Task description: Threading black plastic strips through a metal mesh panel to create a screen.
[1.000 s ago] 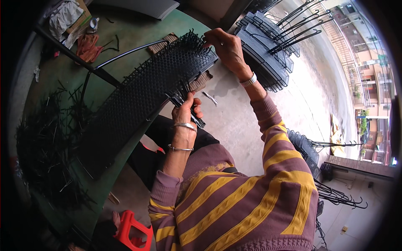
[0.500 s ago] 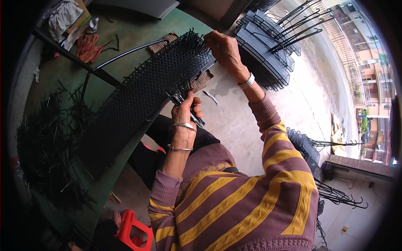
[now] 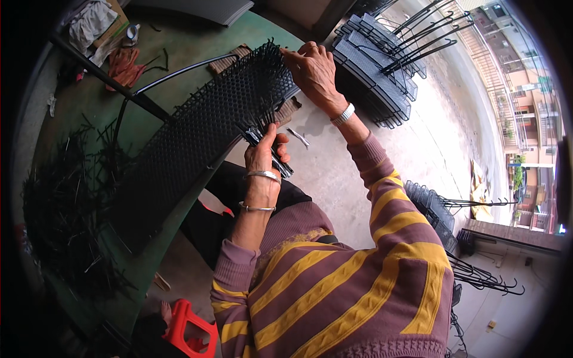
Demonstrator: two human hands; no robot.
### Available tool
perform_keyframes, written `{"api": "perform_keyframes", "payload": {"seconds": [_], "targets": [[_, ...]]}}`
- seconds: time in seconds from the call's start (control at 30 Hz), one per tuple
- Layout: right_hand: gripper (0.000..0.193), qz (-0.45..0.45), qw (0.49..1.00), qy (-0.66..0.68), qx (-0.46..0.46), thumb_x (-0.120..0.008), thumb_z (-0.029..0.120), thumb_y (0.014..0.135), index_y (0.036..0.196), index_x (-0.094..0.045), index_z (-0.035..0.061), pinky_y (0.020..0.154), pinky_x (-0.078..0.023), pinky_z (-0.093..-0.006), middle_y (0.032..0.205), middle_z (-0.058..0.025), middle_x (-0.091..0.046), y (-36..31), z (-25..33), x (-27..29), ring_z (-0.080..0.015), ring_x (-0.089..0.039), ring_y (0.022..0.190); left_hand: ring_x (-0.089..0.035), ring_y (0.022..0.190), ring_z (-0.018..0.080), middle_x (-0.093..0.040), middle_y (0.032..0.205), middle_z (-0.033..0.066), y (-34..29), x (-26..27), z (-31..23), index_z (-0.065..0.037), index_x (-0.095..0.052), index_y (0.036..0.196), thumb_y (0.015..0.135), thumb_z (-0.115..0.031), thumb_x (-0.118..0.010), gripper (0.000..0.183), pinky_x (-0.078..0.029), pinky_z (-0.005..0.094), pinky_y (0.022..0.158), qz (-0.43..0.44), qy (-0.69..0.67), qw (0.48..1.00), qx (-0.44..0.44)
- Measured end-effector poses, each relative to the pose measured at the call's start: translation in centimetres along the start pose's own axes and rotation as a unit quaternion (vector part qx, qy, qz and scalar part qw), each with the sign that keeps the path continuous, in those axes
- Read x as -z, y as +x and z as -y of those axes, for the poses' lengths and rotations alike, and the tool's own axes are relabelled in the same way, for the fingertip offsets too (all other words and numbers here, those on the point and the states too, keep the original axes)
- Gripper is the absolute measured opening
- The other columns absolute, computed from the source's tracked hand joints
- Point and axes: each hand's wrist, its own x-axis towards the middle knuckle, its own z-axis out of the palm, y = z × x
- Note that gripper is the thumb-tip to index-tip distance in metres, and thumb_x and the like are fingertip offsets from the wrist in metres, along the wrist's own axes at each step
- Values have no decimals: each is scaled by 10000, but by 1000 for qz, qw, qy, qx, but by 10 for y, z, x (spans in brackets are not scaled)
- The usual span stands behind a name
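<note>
A long black mesh panel [image 3: 197,128] lies slanting across the green table, with many thin strip ends sticking up along its edges. At its near edge, my left hand [image 3: 261,154] is closed around a bundle of thin black strips [image 3: 282,166], and some of their ends touch the panel. My right hand [image 3: 315,74] is at the panel's far right end. Its thumb and forefinger are pinched together among the thickly bristling black strip ends, apparently on one of them, though the fingertips partly hide it.
A tangled heap of black strips [image 3: 65,215] covers the table's left side. A dark bar [image 3: 107,77] and a curved rod [image 3: 179,76] cross behind the panel. Stacked black mesh racks with hooked rods [image 3: 373,65] stand at right. A red stool [image 3: 188,331] is below.
My right hand has moved slightly left along the panel's far end, still pinched. My left hand stays nearly in place with its bundle.
</note>
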Motion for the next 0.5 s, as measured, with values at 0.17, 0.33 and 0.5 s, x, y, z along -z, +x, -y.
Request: {"api": "perform_keyframes", "payload": {"seconds": [0.17, 0.33, 0.5], "targets": [[282, -20, 991, 129, -6, -663, 288, 878, 1123, -705, 153, 785, -416, -398, 988, -99, -599, -14, 15, 21, -293, -551, 929, -479, 577, 89, -637, 764, 75, -3, -1, -1, -49, -629, 994, 893, -231, -708, 223, -374, 232, 470, -11, 9, 1000, -14], [320, 291, 816, 493, -82, -632, 262, 952, 1116, -653, -12, 693, -505, -256, 834, -34, -660, -24, 25, 41, -96, -620, 773, -493, 592, 84, -675, 780, 84, -9, -9, -3, -49, -671, 959, 868, -236, -730, 216, -375, 221, 473, -34, 65, 997, -32], [223, 352, 737, 562, -127, -641, 212, 935, 976, -647, -7, 670, -517, -262, 816, -44, -668, -23, 20, 50, -105, -645, 774, -562, 625, 79, -715, 856, 72, -8, -10, -1, -60, -689, 960, 852, -252, -742, 226, -370, 196, 481, -52, 111, 992, -34]]}}
